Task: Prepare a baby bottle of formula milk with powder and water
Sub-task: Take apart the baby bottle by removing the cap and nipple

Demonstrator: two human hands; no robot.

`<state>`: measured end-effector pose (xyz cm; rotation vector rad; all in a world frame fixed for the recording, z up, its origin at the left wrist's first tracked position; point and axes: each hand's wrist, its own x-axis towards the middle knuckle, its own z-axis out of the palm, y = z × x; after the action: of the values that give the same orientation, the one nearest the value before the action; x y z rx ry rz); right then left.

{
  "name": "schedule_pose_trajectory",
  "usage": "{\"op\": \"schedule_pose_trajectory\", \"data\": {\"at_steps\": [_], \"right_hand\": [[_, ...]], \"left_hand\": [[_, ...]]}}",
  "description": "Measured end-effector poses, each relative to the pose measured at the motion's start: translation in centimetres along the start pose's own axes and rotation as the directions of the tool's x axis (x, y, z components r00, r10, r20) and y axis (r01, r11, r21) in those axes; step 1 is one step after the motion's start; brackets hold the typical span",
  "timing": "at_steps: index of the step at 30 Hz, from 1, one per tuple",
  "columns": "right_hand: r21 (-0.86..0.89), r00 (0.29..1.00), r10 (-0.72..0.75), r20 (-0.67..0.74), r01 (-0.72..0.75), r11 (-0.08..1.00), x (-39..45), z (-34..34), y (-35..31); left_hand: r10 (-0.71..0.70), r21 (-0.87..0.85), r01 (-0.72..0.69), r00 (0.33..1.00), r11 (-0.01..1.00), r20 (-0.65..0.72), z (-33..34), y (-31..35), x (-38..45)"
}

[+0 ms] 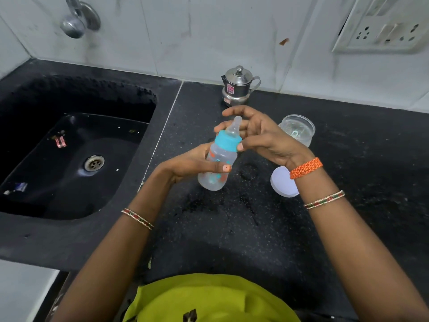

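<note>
Baby bottle [217,162] held in the air above the black counter [348,182], tilted, teat end up and leaning away from the person. Blue collar [228,141] and clear teat [234,126] sit on the neck. Bottle body is translucent with printed marks; no clear water line or milky fill shows, so contents cannot be told from here.

Left hand [192,165] grips the bottle body from the sink side, thumb laid across the front. Right hand [260,135] is at the collar: thumb tip against the blue ring, fingers curved round its far side. It reads as a pinch on the collar, though the index finger is lifted clear above the teat.

Judgement: the step in hand is turning the collar, either unscrewing to open or tightening to close; which one cannot be told.

Just beyond the right hand, a clear jar [298,131] stands open on the counter. Its white lid [282,183] lies flat nearer the person, partly under the right wrist. Powder is not clearly visible in the jar. A small steel pot with lid [238,86] stands by the back wall, possibly the water.

If the bottle is empty, powder, water and mixing all remain. Black sink [76,159] to the left, tap [77,18] above it.
</note>
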<state>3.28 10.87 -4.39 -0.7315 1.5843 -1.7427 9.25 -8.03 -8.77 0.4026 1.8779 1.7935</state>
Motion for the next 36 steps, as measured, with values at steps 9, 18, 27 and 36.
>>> {"op": "schedule_pose_trajectory", "data": {"at_steps": [9, 18, 27, 36], "right_hand": [[0.05, 0.935, 0.009, -0.356, 0.009, 0.999, -0.2, -0.6, 0.8], [-0.676, 0.877, -0.035, -0.48, -0.344, 0.651, -1.3, 0.4, 7.0], [-0.73, 0.889, 0.03, -0.457, -0.394, 0.559, -1.6, 1.7, 6.3], [-0.781, 0.734, -0.323, -0.598, -0.443, 0.44, -5.7, -7.2, -5.5]], "left_hand": [[-0.001, -0.292, -0.054, 0.983, 0.955, -0.186, 0.1, -2.5, -0.4], [0.123, 0.093, -0.082, 0.705, 0.992, -0.698, 0.2, -5.4, 0.1], [0.053, 0.127, 0.044, 0.738, 0.991, -0.673, 1.0, -5.7, -0.4], [0.452, 0.372, -0.257, 0.494, 0.892, -0.743, 8.3, 2.4, 2.0]]}}
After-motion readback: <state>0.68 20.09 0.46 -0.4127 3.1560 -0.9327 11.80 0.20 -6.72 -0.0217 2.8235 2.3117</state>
